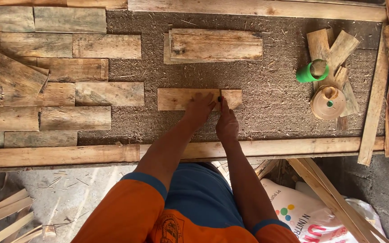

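Observation:
A short pale wooden plank (172,99) lies flat on the rough brown board (271,103) in the middle. My left hand (199,109) presses on the plank's right part, fingers curled on its surface. Just to the right, my right hand (226,126) pinches a thin dark-tipped pencil (220,98) whose tip touches the plank near a dark line across it. The two hands are almost touching. The plank's right end (234,97) sticks out beyond the pencil.
A bigger plank (214,45) lies further back. Rows of weathered planks (75,69) cover the left side. At right are a green cup (309,72), a round tan object (328,102) and wood scraps (338,49). A long batten (68,155) edges the front; a white sack (302,211) lies below.

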